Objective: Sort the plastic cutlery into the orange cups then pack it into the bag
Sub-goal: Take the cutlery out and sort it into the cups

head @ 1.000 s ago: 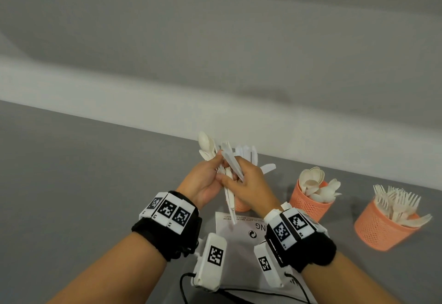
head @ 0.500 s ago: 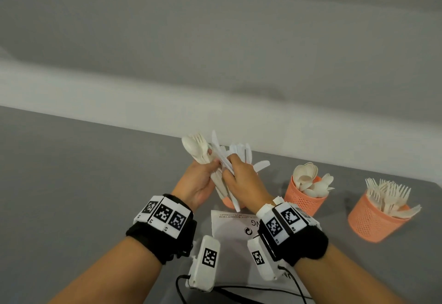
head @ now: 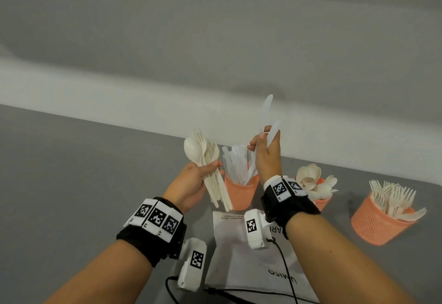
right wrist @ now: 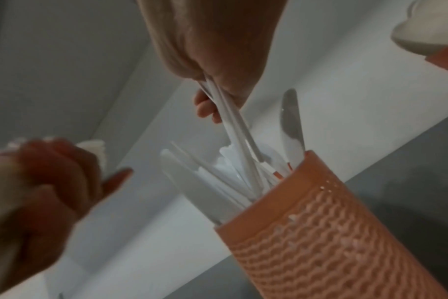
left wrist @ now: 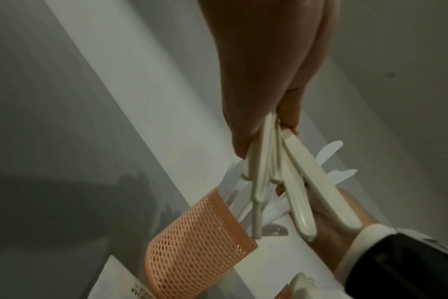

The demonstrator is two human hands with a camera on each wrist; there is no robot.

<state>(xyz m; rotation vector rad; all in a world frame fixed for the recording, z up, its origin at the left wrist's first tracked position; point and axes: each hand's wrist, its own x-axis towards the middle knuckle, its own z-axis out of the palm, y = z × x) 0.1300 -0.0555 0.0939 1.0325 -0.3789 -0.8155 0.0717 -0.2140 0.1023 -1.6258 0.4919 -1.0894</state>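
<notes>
Change: since the earlier frame the hands have parted; the right hand [head: 266, 157] has drawn two translucent knives [head: 267, 121] up out of the shared bundle.
Landmark: knife cup [head: 240, 192], orange mesh, upright on the bench [head: 71, 184], filled with white knives.
Left hand [head: 191, 184]: just left of the knife cup, fingers curled round a cream bundle of spoons and forks [head: 208, 167], heads up.
Right hand: directly above the knife cup, pinching the two knives, blades up, handles reaching down to its rim.
Surface: grey bench; white ledge and grey wall behind the knife cup.
Count: three orange cups; spoon cup [head: 319, 199] just right of the knife cup, fork cup [head: 380, 222] farther right.
Bag [head: 239, 256]: one, white, printed, flat on the bench, in front of the knife cup.
</notes>
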